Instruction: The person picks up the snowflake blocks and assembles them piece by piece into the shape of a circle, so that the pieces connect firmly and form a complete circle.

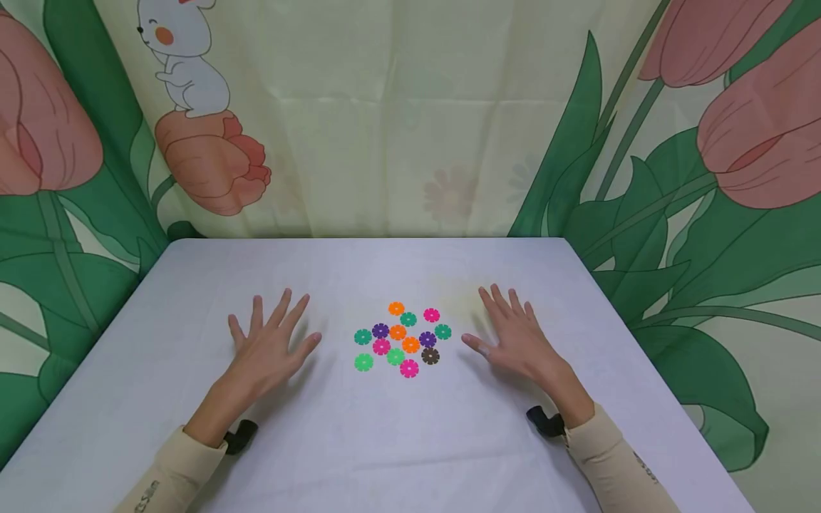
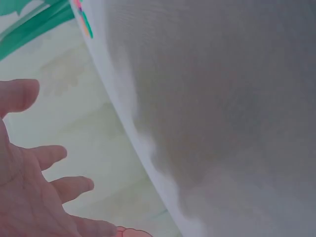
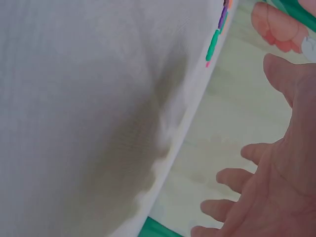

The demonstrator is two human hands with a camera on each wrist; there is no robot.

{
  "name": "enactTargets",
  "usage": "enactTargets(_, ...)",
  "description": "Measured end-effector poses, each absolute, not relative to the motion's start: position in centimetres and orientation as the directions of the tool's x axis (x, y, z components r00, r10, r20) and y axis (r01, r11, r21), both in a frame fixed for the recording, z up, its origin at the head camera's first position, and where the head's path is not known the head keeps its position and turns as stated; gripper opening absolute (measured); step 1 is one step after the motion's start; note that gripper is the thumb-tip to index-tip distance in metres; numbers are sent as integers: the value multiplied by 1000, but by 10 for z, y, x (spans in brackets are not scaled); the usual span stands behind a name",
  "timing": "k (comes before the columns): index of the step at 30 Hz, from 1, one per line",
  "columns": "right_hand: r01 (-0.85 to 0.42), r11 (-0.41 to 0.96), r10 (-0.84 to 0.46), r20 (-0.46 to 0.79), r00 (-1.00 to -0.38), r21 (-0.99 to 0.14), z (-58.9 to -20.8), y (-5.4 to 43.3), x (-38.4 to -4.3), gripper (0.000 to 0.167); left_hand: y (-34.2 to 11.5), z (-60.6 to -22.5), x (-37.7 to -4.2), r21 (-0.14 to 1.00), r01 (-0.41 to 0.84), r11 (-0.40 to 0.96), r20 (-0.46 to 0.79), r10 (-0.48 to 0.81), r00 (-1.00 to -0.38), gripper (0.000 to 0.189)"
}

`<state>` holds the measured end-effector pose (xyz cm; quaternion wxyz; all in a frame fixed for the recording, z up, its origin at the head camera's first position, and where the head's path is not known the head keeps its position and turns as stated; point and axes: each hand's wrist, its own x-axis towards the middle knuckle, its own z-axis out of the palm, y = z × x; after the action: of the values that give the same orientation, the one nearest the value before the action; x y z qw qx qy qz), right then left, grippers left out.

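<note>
Several small notched plastic discs (image 1: 398, 333) lie loosely grouped on the white table, in orange, teal, purple, pink, light green and brown. To their left my left hand (image 1: 272, 350) hovers palm down, fingers spread, touching none of them. My right hand (image 1: 518, 340) is held likewise on the other side, its thumb nearest a teal disc (image 1: 443, 332). Each wrist view shows an empty palm, the left hand (image 2: 34, 182) and the right hand (image 3: 266, 182), raised off the cloth. Edge-on discs (image 3: 213, 45) appear near the top of the right wrist view.
A white cloth (image 1: 385, 434) covers the table and has a faint crease near the front. Behind stands a curtain (image 1: 385, 142) printed with tulips and a white rabbit. A black wrist camera (image 1: 241, 437) sits at the left cuff, another (image 1: 545, 422) at the right.
</note>
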<state>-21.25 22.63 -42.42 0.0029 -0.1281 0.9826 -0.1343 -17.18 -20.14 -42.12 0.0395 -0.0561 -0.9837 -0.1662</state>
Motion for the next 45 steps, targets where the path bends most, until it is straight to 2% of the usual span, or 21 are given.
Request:
enactTargets(11,-262,907,-285,-21,-958,-331,-421,217,-215,98,-191,-419,-175,380,185,906,127,147,-981,65)
enactTargets(17,-275,895,-312,-52,-949,-352,-423,212,-216,78,-177,-419,-179,412,231,881,152,183,-971,48)
enactTargets(27,-314,844,-350,-1,-937,-434,-426,198,-226,47,-150,-420,-190,575,207,792,-74,302,-950,27)
enactTargets(34,-314,793,-386,-31,-922,-523,-430,190,-241,39,-138,-421,-192,546,185,817,-166,322,-932,28)
enactTargets(45,-315,778,-413,-64,-908,-544,-430,190,-251,32,-134,-418,-205,542,220,811,-234,397,-888,27)
